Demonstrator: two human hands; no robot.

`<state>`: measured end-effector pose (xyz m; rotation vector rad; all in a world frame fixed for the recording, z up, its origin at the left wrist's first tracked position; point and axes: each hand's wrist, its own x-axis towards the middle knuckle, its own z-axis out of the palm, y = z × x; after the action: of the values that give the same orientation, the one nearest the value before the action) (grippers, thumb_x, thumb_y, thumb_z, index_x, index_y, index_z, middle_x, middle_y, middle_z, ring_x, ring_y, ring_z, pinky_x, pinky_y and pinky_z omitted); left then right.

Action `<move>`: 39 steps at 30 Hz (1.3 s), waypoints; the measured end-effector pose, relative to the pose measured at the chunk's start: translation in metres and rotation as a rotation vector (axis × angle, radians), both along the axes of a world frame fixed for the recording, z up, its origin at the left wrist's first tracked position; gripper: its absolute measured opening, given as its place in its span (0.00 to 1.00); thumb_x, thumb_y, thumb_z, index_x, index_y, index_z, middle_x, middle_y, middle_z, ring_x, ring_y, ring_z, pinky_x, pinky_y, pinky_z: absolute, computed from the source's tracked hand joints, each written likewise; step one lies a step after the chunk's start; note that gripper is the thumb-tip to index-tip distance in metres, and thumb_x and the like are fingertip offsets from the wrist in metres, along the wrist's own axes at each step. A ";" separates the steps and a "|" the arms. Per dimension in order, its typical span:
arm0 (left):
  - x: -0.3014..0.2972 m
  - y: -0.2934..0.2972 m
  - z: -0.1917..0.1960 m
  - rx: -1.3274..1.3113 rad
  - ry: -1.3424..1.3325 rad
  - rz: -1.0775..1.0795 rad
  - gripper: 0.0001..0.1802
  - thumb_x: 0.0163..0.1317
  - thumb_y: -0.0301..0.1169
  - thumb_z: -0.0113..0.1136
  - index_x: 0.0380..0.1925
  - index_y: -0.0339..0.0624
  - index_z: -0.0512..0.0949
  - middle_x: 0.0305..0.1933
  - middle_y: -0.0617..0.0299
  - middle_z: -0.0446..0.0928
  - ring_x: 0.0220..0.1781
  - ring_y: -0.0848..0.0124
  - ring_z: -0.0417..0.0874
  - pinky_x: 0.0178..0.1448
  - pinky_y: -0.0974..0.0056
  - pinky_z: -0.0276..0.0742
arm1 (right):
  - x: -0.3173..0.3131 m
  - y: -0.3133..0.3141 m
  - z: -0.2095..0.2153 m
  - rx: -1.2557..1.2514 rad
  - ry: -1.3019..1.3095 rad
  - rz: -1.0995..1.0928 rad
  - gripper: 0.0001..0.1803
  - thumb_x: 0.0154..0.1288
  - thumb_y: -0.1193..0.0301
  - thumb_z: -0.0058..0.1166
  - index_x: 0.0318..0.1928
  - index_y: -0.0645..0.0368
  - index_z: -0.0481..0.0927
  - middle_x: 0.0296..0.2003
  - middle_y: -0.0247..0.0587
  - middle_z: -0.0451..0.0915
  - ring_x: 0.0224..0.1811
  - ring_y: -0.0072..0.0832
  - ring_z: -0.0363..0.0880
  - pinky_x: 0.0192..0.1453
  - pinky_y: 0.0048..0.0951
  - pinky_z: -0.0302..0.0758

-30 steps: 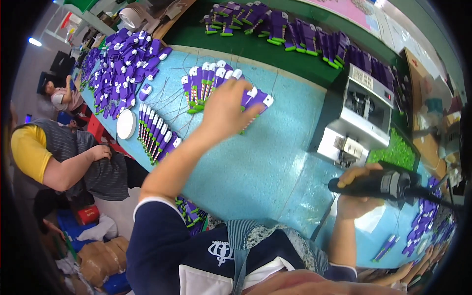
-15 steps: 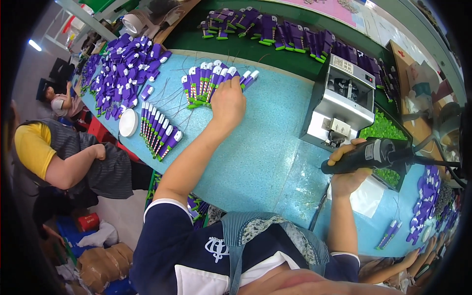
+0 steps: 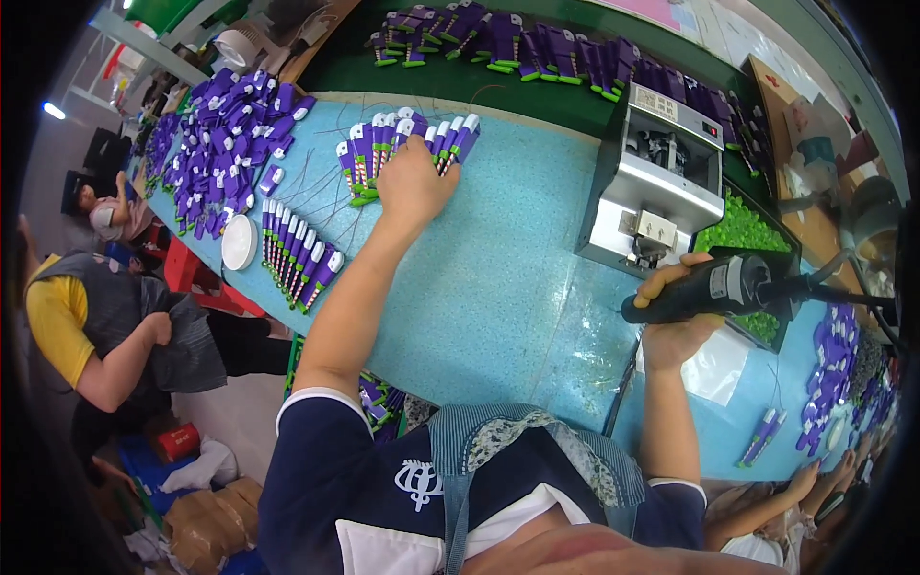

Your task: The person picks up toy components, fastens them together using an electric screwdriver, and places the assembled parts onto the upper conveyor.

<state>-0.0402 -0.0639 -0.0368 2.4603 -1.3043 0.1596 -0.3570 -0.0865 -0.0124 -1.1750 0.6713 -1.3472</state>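
Note:
Curled over a fan of purple pieces [image 3: 361, 153] with white ends and green tips, my left hand [image 3: 414, 187] closes on one in the middle. Its fingertips are partly hidden. My right hand [image 3: 678, 335] is wrapped round a black corded electric screwdriver [image 3: 704, 287], which lies level with its blunt end to the left. Close behind it stands a silver machine [image 3: 656, 182] with an open front. A second slanted row of purple pieces [image 3: 299, 254] lies left of my left forearm.
A heap of purple pieces [image 3: 230, 144] with thin wires covers the far left of the blue table [image 3: 489, 287]. A white round dish [image 3: 239, 241] sits at the left edge. Right of the machine is a tray of green parts [image 3: 743, 225]. More purple pieces [image 3: 498, 43] line the green belt.
My left hand has shifted left along the fan, from its right part to its middle. Pieces on the fan's right now lie uncovered. My right hand keeps its hold on the screwdriver.

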 end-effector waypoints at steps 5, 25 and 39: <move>-0.034 0.034 0.006 0.127 0.312 -0.236 0.25 0.43 0.42 0.70 0.34 0.32 0.74 0.31 0.46 0.79 0.34 0.51 0.81 0.40 0.55 0.75 | -0.009 0.000 -0.006 0.008 0.039 0.003 0.50 0.48 0.26 0.45 0.54 0.58 0.62 0.24 0.39 0.72 0.24 0.26 0.70 0.31 0.24 0.68; -0.174 0.077 0.010 0.225 2.075 -0.156 0.28 0.52 0.29 0.67 0.52 0.36 0.69 0.39 0.63 0.77 0.36 0.77 0.78 0.39 0.73 0.76 | 0.012 -0.034 0.060 -0.255 -0.194 0.248 0.51 0.53 0.24 0.29 0.49 0.62 0.71 0.24 0.45 0.75 0.21 0.32 0.72 0.27 0.32 0.70; -0.178 0.070 0.015 0.298 2.053 -0.178 0.33 0.49 0.27 0.68 0.56 0.34 0.65 0.45 0.58 0.77 0.43 0.72 0.79 0.49 0.67 0.76 | 0.002 -0.012 0.049 -0.258 -0.080 0.282 0.52 0.52 0.23 0.30 0.53 0.60 0.67 0.24 0.46 0.75 0.20 0.31 0.72 0.27 0.31 0.69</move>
<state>-0.2185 0.0059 -0.0217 1.2129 -0.3952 -1.9951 -0.3545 -0.0982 0.0369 -1.3563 0.2659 -1.2567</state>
